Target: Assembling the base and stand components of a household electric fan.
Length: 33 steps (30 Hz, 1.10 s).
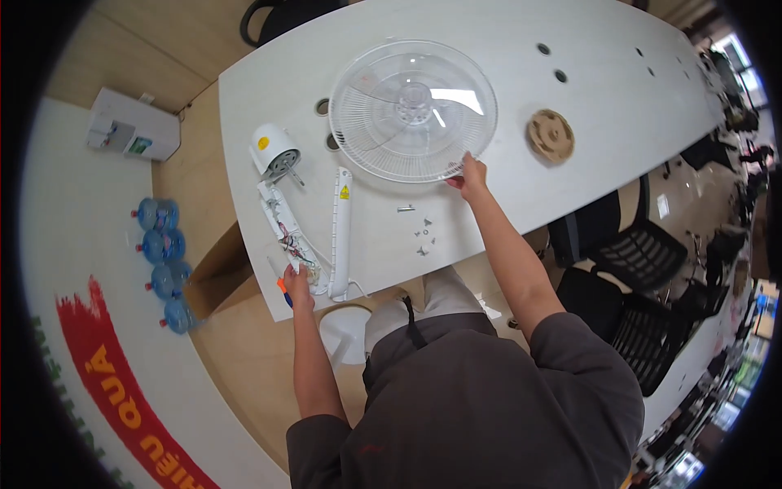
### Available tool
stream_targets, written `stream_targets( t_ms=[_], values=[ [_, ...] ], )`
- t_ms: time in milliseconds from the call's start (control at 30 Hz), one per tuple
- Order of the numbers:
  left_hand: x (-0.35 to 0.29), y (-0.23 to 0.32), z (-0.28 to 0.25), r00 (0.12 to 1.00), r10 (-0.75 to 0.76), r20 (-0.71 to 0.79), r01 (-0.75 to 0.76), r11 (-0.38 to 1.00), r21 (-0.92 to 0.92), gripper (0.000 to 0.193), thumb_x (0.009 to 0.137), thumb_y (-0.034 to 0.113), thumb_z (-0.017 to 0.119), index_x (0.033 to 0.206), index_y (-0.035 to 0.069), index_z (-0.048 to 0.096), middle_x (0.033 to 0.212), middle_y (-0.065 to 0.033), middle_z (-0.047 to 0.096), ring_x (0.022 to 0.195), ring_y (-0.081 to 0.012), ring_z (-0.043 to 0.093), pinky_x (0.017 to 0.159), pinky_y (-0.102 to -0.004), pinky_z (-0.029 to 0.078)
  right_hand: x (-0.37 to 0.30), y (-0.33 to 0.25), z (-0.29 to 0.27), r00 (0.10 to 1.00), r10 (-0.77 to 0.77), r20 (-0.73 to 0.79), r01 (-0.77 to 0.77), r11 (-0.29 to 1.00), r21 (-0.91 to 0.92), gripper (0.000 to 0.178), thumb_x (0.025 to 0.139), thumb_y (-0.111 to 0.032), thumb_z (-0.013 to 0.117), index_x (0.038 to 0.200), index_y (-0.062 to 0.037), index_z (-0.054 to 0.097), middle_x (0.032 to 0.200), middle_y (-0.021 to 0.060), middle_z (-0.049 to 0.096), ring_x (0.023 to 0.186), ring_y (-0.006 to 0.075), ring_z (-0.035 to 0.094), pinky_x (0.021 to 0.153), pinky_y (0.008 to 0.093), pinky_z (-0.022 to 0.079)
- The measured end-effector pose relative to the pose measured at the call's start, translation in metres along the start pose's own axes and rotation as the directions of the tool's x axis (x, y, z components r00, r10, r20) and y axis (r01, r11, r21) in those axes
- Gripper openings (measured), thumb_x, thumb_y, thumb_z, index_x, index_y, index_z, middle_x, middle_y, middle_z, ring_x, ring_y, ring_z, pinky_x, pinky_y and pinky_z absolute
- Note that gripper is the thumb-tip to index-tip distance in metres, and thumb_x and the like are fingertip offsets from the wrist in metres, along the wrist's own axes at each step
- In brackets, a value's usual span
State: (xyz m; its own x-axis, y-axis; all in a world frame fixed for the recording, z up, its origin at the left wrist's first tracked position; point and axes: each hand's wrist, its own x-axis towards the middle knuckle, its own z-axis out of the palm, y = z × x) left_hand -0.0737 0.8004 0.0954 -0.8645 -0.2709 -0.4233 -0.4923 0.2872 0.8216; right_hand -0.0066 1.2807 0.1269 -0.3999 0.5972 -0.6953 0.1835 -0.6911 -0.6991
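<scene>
My right hand (470,177) is closed on the near rim of a round, clear fan guard (358,155), which lies flat with the fan blades showing through it. At the table's near left, my left hand (298,283) has its fingers closed at the lower part of an opened white fan column half (279,213) with wires inside. A screwdriver (283,286) with an orange and blue handle is right beside that hand. Joined to the column's far end is a white motor housing (273,149) with a metal shaft. The white column cover (341,232) lies alongside.
Several loose screws (424,233) and a metal pin (406,209) lie near the table's front edge. A round tan part (551,136) sits to the right. Below the table stands a white fan base (344,336). Black chairs (623,236) are at the right, blue water bottles (167,248) at the left.
</scene>
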Motion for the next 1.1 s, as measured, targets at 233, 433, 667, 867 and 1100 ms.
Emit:
stream_targets(
  t_ms=[233,433,667,867,1100],
  values=[
    [-0.001,0.013,0.005,0.996,-0.084,0.002,0.085,0.996,-0.019,0.045,0.088,0.007,0.061,0.128,-0.004,0.044,0.111,-0.0104,0.061,0.098,-0.0169,0.058,0.086,-0.0277,0.044,0.061,-0.031,-0.038,0.959,-0.203,-0.196,0.168,0.968,-0.185,0.029,0.093,-0.023,0.051,0.098,0.0051,0.055,0.074,0.0173,0.065,0.053,0.0247,0.064,0.033,0.0334,0.046],
    [-0.011,0.016,0.01,0.994,-0.093,-0.053,0.092,0.995,-0.028,0.047,0.087,0.008,0.062,0.129,-0.004,0.044,0.117,-0.012,0.058,0.103,-0.0181,0.056,0.089,-0.0287,0.043,0.092,-0.068,-0.094,0.962,-0.204,-0.181,0.185,0.976,-0.115,0.03,0.095,-0.024,0.052,0.107,0.0035,0.055,0.091,0.014,0.064,0.072,0.0252,0.067,0.046,0.037,0.053],
    [-0.011,0.018,0.007,0.994,-0.105,-0.004,0.105,0.991,-0.079,0.048,0.089,0.009,0.061,0.13,-0.004,0.042,0.119,-0.012,0.057,0.107,-0.0173,0.056,0.091,-0.0275,0.043,0.132,-0.103,-0.141,0.947,-0.234,-0.221,0.236,0.972,-0.019,0.03,0.096,-0.031,0.049,0.117,-0.009,0.051,0.094,0.0052,0.062,0.073,0.0185,0.062,0.049,0.0305,0.045],
    [-0.009,0.01,0.008,0.997,-0.067,-0.031,0.065,0.995,-0.076,0.048,0.088,0.01,0.062,0.13,-0.004,0.043,0.117,-0.0117,0.058,0.102,-0.017,0.057,0.087,-0.0275,0.045,0.098,-0.11,-0.14,0.971,-0.135,-0.196,0.122,0.99,-0.075,0.048,0.093,-0.054,0.047,0.118,-0.013,0.049,0.097,0.0077,0.062,0.08,0.0184,0.059,0.057,0.0332,0.046],
    [-0.013,0.01,0.01,0.997,-0.067,-0.041,0.062,0.992,-0.107,0.05,0.088,0.012,0.063,0.131,-0.003,0.044,0.116,-0.012,0.057,0.098,-0.0169,0.058,0.084,-0.027,0.046,-0.086,0.077,-0.065,0.464,-0.531,0.709,0.769,-0.155,-0.62,0.095,0.067,-0.043,0.079,0.137,0.0033,0.033,0.134,0.0274,0.037,0.123,0.042,0.038,0.101,0.0492,0.032]
  ],
)
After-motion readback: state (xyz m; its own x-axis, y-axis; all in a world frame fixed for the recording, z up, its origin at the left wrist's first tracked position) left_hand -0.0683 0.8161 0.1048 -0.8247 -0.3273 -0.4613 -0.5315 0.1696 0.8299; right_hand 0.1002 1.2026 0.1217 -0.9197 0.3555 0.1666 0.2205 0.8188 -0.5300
